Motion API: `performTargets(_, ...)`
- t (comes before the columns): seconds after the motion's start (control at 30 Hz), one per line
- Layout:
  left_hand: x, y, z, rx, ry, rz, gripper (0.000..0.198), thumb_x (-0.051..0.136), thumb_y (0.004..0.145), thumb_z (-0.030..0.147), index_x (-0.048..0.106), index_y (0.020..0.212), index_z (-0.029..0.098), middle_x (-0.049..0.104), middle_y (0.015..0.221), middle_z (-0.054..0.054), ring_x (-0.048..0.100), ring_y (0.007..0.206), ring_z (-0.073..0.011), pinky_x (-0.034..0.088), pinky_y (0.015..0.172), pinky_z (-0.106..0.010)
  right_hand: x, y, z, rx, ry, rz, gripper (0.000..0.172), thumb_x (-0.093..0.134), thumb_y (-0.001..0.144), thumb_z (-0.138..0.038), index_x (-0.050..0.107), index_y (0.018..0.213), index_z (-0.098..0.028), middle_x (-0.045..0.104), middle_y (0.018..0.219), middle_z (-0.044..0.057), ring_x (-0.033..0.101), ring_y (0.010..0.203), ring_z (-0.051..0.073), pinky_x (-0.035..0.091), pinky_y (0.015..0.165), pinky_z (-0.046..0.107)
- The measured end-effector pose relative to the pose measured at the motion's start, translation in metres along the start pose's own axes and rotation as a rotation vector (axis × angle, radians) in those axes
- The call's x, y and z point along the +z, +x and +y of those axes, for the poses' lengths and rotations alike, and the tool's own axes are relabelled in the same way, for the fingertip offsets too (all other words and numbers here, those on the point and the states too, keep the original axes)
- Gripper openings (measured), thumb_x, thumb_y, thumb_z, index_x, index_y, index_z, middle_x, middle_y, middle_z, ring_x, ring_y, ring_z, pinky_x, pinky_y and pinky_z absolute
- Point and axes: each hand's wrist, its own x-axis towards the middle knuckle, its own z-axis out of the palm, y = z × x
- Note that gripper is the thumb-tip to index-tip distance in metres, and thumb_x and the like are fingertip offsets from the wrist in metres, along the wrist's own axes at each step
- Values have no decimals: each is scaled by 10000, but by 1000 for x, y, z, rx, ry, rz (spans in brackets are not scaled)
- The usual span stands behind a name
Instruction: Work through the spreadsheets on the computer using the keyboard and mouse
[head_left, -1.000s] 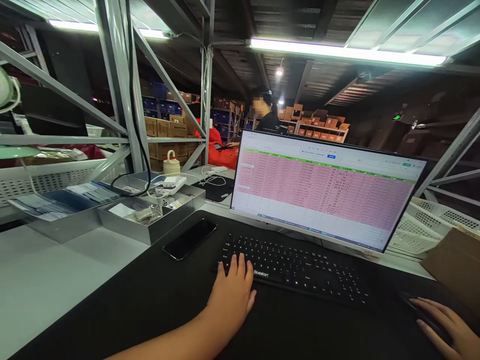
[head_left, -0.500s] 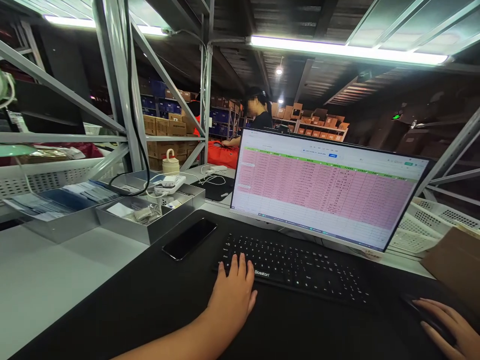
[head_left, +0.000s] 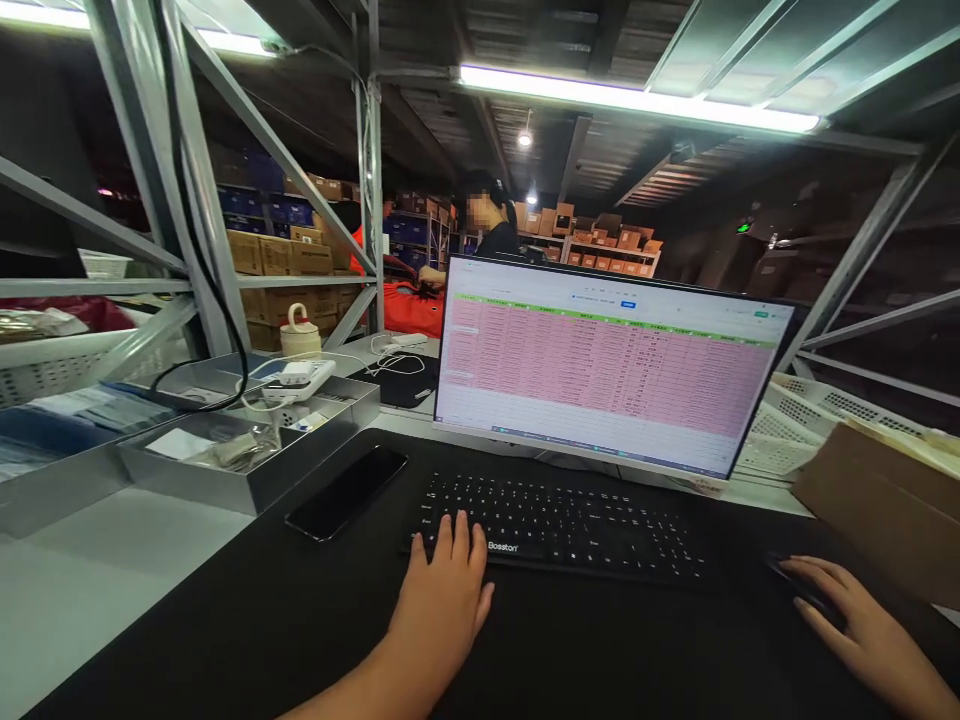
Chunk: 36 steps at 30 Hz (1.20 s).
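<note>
My left hand (head_left: 446, 580) rests with spread fingers on the left end of a black keyboard (head_left: 570, 520), its fingertips over the lower keys. Over at the right, my right hand (head_left: 847, 610) is curled around a black computer mouse (head_left: 814, 590), with the thumb along its near side. Both lie on a dark desk mat (head_left: 585, 650). Behind the keyboard stands a monitor (head_left: 600, 360) showing a spreadsheet with pink rows and a green header. A black smartphone (head_left: 347, 492) lies screen up to the left of the keyboard.
Left of the phone sit grey trays (head_left: 255, 480) with small packets and a white power strip (head_left: 300, 380). A cream bottle (head_left: 301, 335) stands behind them. Right of the monitor are a cardboard box (head_left: 877, 510) and white baskets (head_left: 780, 435). A person (head_left: 499, 235) is beyond the monitor.
The camera view has swung to the right, so the desk things appear further left and more of my right forearm shows. My hands stay on the keyboard and mouse.
</note>
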Motion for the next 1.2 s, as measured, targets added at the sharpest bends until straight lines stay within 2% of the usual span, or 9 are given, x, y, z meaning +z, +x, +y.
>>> performTargets(0.1,-4,0,1,5,24,1,539,406,920,241,460,1450,156,433,1540,-197,435,1414,-373,432,1093,-634,-4,0,-6,29,24,-97,460,548,821,-592,647,1205,-358,624,1323,46,660,1143,248,580,910,385)
performTargets(0.17,-5,0,1,5,50,-4,530,393,919,220,475,1438,149,446,1527,-207,447,1403,-381,443,1078,-639,-8,0,-15,49,25,-124,447,533,844,-565,629,1224,-349,594,1357,48,630,1192,244,541,995,409)
performTargets(0.3,-1,2,-1,31,84,24,525,350,929,229,482,1431,148,428,1534,-210,450,1400,-387,445,1064,-648,-20,2,-38,65,46,-143,395,506,867,-493,630,1200,-318,587,1341,60,601,1219,239,487,1069,437)
performTargets(0.4,0,2,-3,51,97,41,536,309,937,256,487,1428,135,420,1534,-218,463,1391,-390,446,1056,-648,-26,4,-49,78,54,-155,386,498,868,-449,623,1203,-306,578,1345,65,589,1231,243,471,1084,448)
performTargets(0.5,-3,3,-4,55,120,7,540,316,934,279,495,1423,135,415,1540,-211,459,1393,-388,449,1057,-635,-29,4,-53,83,68,-155,392,487,865,-425,619,1213,-300,579,1341,67,578,1243,246,457,1096,455)
performTargets(0.7,-3,1,-4,63,106,72,545,270,943,267,504,1414,124,440,1530,-212,467,1389,-383,441,1058,-638,-28,2,-52,98,78,-157,403,493,857,-429,614,1221,-306,571,1358,62,575,1241,249,468,1076,454)
performTargets(0.93,-2,1,-2,56,160,70,553,253,947,278,492,1420,118,428,1533,-207,464,1395,-371,443,1060,-616,-27,2,-49,90,58,-177,400,475,876,-412,587,1247,-315,538,1377,63,563,1261,244,453,1094,450)
performTargets(1.2,-3,1,-3,58,101,84,555,249,942,259,504,1411,106,425,1530,-222,459,1397,-380,441,1051,-644,-28,2,-51,87,54,-167,402,475,879,-412,583,1251,-304,540,1369,65,569,1251,232,456,1092,431)
